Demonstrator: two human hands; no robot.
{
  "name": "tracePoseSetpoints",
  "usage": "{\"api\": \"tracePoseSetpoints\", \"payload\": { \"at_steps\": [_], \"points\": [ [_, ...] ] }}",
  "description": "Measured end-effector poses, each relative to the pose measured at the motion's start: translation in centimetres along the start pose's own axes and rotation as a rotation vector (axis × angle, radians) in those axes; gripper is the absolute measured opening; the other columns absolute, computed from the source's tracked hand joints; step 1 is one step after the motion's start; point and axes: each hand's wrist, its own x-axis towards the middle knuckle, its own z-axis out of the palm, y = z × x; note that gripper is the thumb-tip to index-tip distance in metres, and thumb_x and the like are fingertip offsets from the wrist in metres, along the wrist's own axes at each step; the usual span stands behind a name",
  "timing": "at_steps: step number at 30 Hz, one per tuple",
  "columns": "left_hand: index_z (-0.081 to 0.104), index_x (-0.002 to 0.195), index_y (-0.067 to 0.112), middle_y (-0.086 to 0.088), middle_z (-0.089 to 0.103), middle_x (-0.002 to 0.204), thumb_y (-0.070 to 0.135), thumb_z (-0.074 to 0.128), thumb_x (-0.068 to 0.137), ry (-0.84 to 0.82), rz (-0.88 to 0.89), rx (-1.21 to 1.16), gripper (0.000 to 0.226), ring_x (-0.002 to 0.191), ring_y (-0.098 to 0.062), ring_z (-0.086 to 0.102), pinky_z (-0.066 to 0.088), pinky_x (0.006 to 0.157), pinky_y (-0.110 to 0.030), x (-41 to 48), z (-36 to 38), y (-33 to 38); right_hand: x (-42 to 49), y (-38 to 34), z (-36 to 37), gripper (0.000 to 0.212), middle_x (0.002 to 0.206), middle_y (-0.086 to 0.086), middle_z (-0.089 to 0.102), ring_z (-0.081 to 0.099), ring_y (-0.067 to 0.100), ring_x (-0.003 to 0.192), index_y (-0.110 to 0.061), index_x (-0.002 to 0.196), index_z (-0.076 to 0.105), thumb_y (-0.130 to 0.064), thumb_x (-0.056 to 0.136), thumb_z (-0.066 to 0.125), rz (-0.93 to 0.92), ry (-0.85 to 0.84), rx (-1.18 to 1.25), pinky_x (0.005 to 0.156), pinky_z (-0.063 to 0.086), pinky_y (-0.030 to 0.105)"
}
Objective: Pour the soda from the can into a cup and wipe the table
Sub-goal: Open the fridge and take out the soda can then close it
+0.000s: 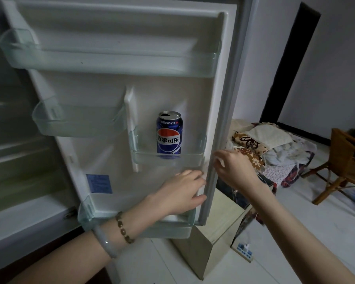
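Holding the fridge door (94,85) open: left hand (182,189) grips its edge, right hand (232,167) is curled at the rim, can't tell if it's actually gripping. Pepsi can (169,136) stands upright in the door bin (197,155), 11 o'clock from the left hand. I'd grab it mid-body and lift straight up, since it looks opened.

Blue metal soda can (169,135) upright in clear plastic shelf (201,153) on white fridge door (103,87). Left hand (182,191) at can's 5 o'clock, right hand (234,169) at 4, both on door's edge. Patterned cloth pile (271,148) at 3 o'clock.
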Motion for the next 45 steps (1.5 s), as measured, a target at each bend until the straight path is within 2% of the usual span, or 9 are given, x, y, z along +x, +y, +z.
{"api": "tracePoseSetpoints", "payload": {
  "at_steps": [5, 9, 15, 21, 26, 34, 36, 41, 45],
  "points": [
    [0.068, 0.108, 0.018, 0.005, 0.065, 0.113, 0.036, 0.049, 0.091, 0.342, 0.203, -0.168, 0.031, 0.106, -0.008, 0.056, 0.043, 0.095, -0.028, -2.9, -6.6, -0.8, 2.0, -4.4, -4.4, 0.033, 0.116, 0.006, 0.066, 0.063, 0.019, 0.102, -0.01, 0.12, 0.061, -0.009, 0.088, 0.052, 0.025, 0.143, 0.283, 0.09, 0.05, 0.032],
    [0.063, 0.115, 0.013, 0.0, 0.062, 0.114, 0.033, 0.059, 0.086, 0.695, -0.006, -0.217, 0.036, 0.108, -0.013, 0.056, 0.041, 0.096, -0.025, -3.0, -9.9, -3.3, 3.9, -7.0, -4.9, 0.047, 0.134, 0.005, 0.055, 0.055, 0.014, 0.116, -0.011, 0.135, 0.047, -0.008, 0.088, 0.052, 0.119, 0.015, 0.544, 0.093, 0.04, 0.016],
    [0.038, 0.137, 0.01, -0.009, 0.043, 0.142, 0.045, 0.072, 0.076, 0.517, -0.505, -0.503, 0.078, 0.126, -0.023, 0.046, 0.04, 0.104, -0.042, -0.1, -8.7, -7.1, 6.4, -8.3, -3.5, 0.062, 0.139, 0.012, 0.048, 0.049, 0.024, 0.124, -0.013, 0.142, 0.034, -0.019, 0.086, 0.06, 0.242, -0.28, 0.573, 0.103, 0.043, 0.04],
    [0.053, 0.116, 0.011, -0.003, 0.063, 0.116, 0.038, 0.08, 0.069, 0.427, -0.6, -0.625, 0.06, 0.105, -0.019, 0.059, 0.046, 0.085, -0.027, 2.1, -8.0, -7.0, 7.2, -8.6, -3.6, 0.051, 0.113, 0.01, 0.066, 0.062, 0.023, 0.102, -0.013, 0.124, 0.053, -0.017, 0.074, 0.056, 0.323, -0.334, 0.68, 0.092, 0.05, 0.042],
    [0.063, 0.109, 0.018, -0.002, 0.07, 0.105, 0.043, 0.082, 0.056, 0.466, -0.648, -0.576, 0.061, 0.098, -0.019, 0.065, 0.052, 0.082, -0.031, 2.9, -7.6, -6.8, 7.7, -8.9, -3.6, 0.039, 0.104, 0.009, 0.065, 0.06, 0.022, 0.097, -0.007, 0.116, 0.057, 0.002, 0.078, 0.051, 0.367, -0.35, 0.707, 0.084, 0.048, 0.033],
    [0.062, 0.106, 0.024, 0.001, 0.07, 0.106, 0.045, 0.083, 0.05, 0.557, -0.609, -0.674, 0.063, 0.098, -0.017, 0.064, 0.052, 0.086, -0.034, 2.0, -8.7, -6.8, 7.5, -10.2, -5.1, 0.053, 0.114, 0.012, 0.065, 0.06, 0.025, 0.107, -0.01, 0.123, 0.054, -0.004, 0.071, 0.053, 0.327, -0.281, 0.783, 0.097, 0.047, 0.046],
    [0.061, 0.105, 0.024, 0.002, 0.069, 0.106, 0.053, 0.079, 0.041, 0.576, -0.574, -0.693, 0.072, 0.097, -0.016, 0.064, 0.053, 0.088, -0.038, 1.3, -9.5, -6.5, 7.1, -10.6, -5.9, 0.058, 0.115, 0.012, 0.064, 0.06, 0.022, 0.105, -0.01, 0.124, 0.054, -0.008, 0.066, 0.052, 0.295, -0.24, 0.813, 0.093, 0.05, 0.039],
    [0.062, 0.103, 0.024, 0.009, 0.069, 0.1, 0.053, 0.078, 0.047, 0.634, -0.439, -0.671, 0.066, 0.092, -0.009, 0.064, 0.053, 0.086, -0.035, -0.9, -11.6, -5.6, 5.0, -11.2, -7.5, 0.058, 0.105, -0.004, 0.062, 0.059, 0.001, 0.092, -0.014, 0.131, 0.047, 0.015, 0.081, 0.043, 0.175, -0.129, 0.9, 0.074, 0.05, 0.01],
    [0.062, 0.103, 0.026, 0.015, 0.068, 0.096, 0.05, 0.078, 0.052, 0.616, -0.336, -0.651, 0.058, 0.09, 0.0, 0.063, 0.051, 0.08, -0.025, -3.1, -12.5, -4.5, 2.3, -11.4, -8.0, 0.069, 0.117, -0.005, 0.061, 0.058, 0.005, 0.108, -0.024, 0.136, 0.043, 0.015, 0.079, 0.043, 0.11, -0.1, 0.901, 0.093, 0.048, 0.023]
  ]
}}
